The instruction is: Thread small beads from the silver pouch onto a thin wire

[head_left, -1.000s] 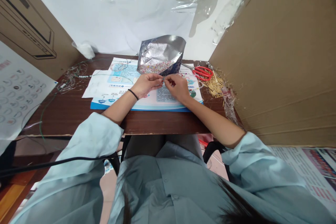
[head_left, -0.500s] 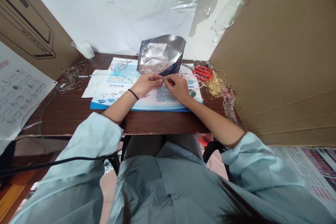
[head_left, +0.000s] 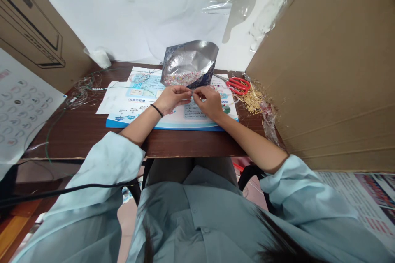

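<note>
No visible hand movement since earlier frame. Right hand [head_left: 210, 102]: fingertips together, contents too small to tell. Left hand [head_left: 172, 99] beside it: cannot tell whether clamped. Bag [head_left: 189, 63] of beads [head_left: 183, 78] just far.

silver-lined foil pouch [head_left: 185, 61] patterned dark blue outside, tiny round beads [head_left: 184, 79] seemingly pink and white, red-handled metal scissors [head_left: 238, 86] right
</note>
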Demonstrator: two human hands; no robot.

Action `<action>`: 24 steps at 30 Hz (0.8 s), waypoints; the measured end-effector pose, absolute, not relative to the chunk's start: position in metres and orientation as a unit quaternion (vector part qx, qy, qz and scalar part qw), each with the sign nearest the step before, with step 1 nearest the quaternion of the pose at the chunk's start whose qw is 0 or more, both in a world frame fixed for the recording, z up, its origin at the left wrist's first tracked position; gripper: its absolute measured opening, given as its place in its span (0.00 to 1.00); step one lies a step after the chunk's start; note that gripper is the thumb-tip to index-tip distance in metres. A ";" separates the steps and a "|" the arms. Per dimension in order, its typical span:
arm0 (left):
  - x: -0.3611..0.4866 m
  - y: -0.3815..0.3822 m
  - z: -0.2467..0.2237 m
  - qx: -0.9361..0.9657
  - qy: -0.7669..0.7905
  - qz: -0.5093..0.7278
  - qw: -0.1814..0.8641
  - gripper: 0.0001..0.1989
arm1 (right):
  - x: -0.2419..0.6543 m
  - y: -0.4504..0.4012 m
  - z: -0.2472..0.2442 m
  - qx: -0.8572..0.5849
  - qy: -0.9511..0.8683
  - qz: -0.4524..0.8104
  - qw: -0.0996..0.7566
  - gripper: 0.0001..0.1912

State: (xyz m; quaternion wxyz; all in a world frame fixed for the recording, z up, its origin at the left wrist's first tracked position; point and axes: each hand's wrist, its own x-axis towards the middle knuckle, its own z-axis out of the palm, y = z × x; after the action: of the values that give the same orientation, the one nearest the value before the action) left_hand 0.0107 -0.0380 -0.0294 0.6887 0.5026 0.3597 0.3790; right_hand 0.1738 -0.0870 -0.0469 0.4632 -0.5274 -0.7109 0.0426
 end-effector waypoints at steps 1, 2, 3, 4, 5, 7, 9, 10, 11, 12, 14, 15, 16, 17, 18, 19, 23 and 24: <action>0.011 -0.038 -0.029 0.504 0.359 0.381 0.687 0.09 | 0.174 -0.087 -0.047 -0.528 -0.711 0.043 0.463 0.06; 0.011 -0.038 -0.029 0.505 0.360 0.382 0.685 0.09 | 0.174 -0.087 -0.047 -0.528 -0.711 0.044 0.462 0.06; 0.011 -0.039 -0.029 0.506 0.361 0.381 0.684 0.09 | 0.174 -0.087 -0.046 -0.529 -0.712 0.045 0.461 0.06; 0.011 -0.039 -0.028 0.507 0.363 0.380 0.683 0.09 | 0.174 -0.087 -0.047 -0.528 -0.712 0.046 0.460 0.05; 0.011 -0.039 -0.028 0.508 0.365 0.378 0.682 0.09 | 0.174 -0.087 -0.047 -0.527 -0.713 0.046 0.461 0.05; 0.011 -0.040 -0.028 0.512 0.368 0.374 0.680 0.08 | 0.174 -0.087 -0.047 -0.523 -0.715 0.044 0.461 0.06; 0.011 -0.040 -0.028 0.514 0.370 0.371 0.679 0.07 | 0.174 -0.087 -0.047 -0.522 -0.717 0.040 0.461 0.06; 0.011 -0.039 -0.028 0.515 0.371 0.371 0.678 0.06 | 0.174 -0.087 -0.047 -0.522 -0.717 0.038 0.461 0.06; 0.010 -0.039 -0.028 0.515 0.372 0.370 0.678 0.06 | 0.175 -0.087 -0.046 -0.522 -0.717 0.035 0.461 0.06; 0.010 -0.039 -0.029 0.515 0.372 0.370 0.678 0.06 | 0.175 -0.087 -0.046 -0.521 -0.717 0.033 0.463 0.06; 0.010 -0.038 -0.030 0.516 0.373 0.369 0.677 0.08 | 0.175 -0.087 -0.045 -0.519 -0.716 0.029 0.467 0.07; 0.010 -0.038 -0.030 0.518 0.372 0.368 0.677 0.08 | 0.176 -0.087 -0.044 -0.518 -0.715 0.027 0.468 0.07; 0.010 -0.038 -0.030 0.519 0.371 0.367 0.677 0.09 | 0.176 -0.087 -0.044 -0.517 -0.715 0.026 0.469 0.07; 0.010 -0.038 -0.030 0.522 0.368 0.366 0.677 0.09 | 0.176 -0.087 -0.043 -0.517 -0.715 0.024 0.469 0.07; 0.010 -0.038 -0.030 0.524 0.366 0.366 0.676 0.09 | 0.177 -0.087 -0.043 -0.518 -0.716 0.024 0.468 0.08; 0.010 -0.038 -0.030 0.527 0.364 0.365 0.676 0.08 | 0.177 -0.087 -0.042 -0.518 -0.716 0.024 0.467 0.08; 0.010 -0.039 -0.029 0.533 0.366 0.361 0.672 0.04 | 0.177 -0.087 -0.042 -0.517 -0.718 0.027 0.464 0.07; 0.010 -0.039 -0.029 0.534 0.367 0.360 0.671 0.04 | 0.176 -0.087 -0.042 -0.517 -0.720 0.024 0.463 0.07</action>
State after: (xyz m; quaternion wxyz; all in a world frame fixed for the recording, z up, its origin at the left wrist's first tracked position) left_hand 0.0103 -0.0385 -0.0294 0.6713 0.5342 0.3671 0.3595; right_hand 0.1764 -0.0871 -0.0421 0.4635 -0.5166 -0.7196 0.0237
